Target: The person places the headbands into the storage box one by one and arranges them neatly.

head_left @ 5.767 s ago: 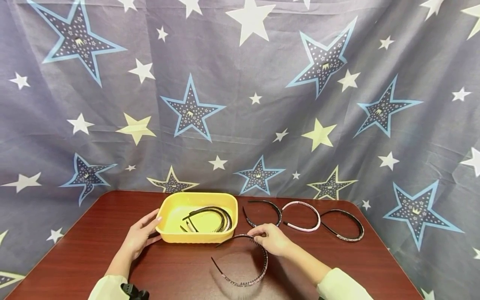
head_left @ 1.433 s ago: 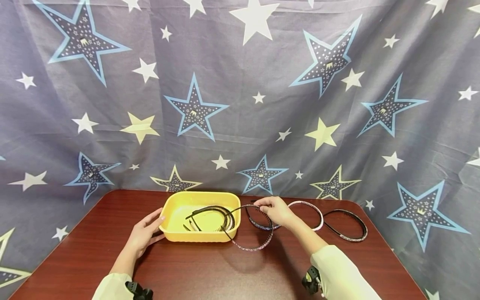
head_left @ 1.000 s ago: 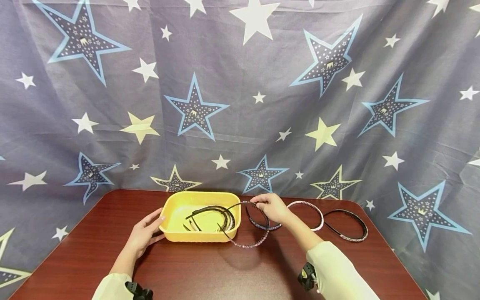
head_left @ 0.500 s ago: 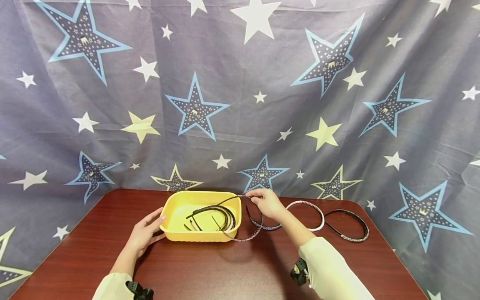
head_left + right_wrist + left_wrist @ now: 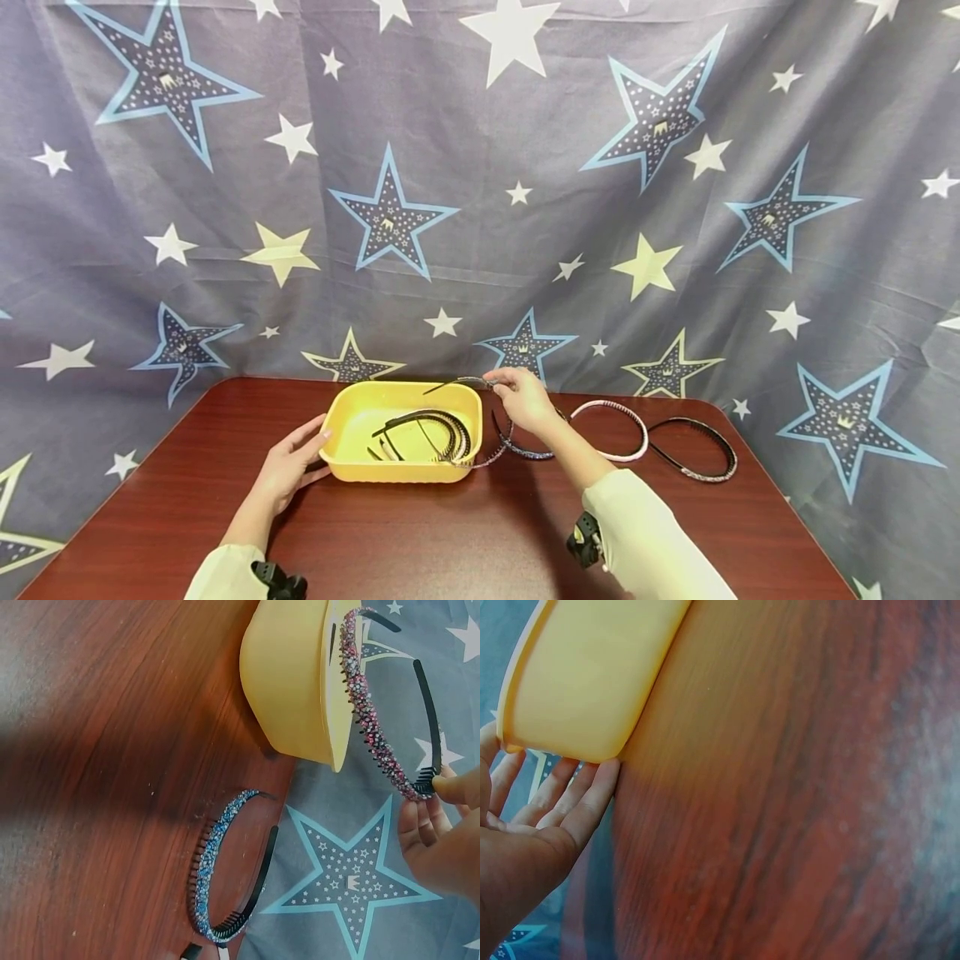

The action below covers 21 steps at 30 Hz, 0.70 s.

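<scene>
One pink-speckled headband, pinched in the right hand's grip, has risen and shifted left, seemingly partly over the yellow container, nearer the headbands inside; left hand, fingers extended, touches its left end.

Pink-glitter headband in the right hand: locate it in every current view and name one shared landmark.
Right wrist: upper right, where the right hand pinches the headband.
Head: below centre, overlapping the yellow tub's right end.
Left wrist: not in it.
Shared landmark: the yellow tub, visible in all three views.
</scene>
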{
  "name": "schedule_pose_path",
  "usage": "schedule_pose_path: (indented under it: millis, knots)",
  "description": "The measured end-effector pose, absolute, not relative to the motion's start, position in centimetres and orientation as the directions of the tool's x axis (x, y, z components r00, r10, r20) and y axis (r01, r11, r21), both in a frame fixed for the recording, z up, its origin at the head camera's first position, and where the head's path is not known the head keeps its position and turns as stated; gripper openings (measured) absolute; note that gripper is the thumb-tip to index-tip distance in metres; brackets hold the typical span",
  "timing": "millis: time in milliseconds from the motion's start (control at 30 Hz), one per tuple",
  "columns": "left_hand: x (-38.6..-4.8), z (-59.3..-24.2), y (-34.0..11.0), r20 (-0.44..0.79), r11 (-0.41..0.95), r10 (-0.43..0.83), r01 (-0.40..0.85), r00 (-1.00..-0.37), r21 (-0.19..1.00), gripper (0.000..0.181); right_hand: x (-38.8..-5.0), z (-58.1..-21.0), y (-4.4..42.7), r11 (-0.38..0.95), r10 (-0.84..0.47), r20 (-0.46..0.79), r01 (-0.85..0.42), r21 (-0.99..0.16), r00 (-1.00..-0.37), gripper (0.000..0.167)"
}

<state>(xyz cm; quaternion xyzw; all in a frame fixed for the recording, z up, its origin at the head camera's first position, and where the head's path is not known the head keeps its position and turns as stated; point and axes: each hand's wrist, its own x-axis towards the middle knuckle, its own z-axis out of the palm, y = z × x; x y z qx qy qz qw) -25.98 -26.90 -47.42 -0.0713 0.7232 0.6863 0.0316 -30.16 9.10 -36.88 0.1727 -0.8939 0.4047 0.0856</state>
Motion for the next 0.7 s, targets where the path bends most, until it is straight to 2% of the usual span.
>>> schedule_pose_path:
  millis: [367, 700]
  knots:
    - [-25.8, -47.3, -26.8, -0.141, 0.042, -0.06, -0.144, -0.988, 0.989, 0.069, -30.1, -37.3, 7.5, 0.595, -0.14, 0.409, -0.407, -0.693, -0.902, 0.023]
    - [-25.9, -47.4, -26.9, -0.143, 0.039, -0.062, -0.145, -0.988, 0.989, 0.069, -30.0, -38.1, 6.0, 0.605, -0.094, 0.464, -0.421, -0.676, -0.881, 0.022]
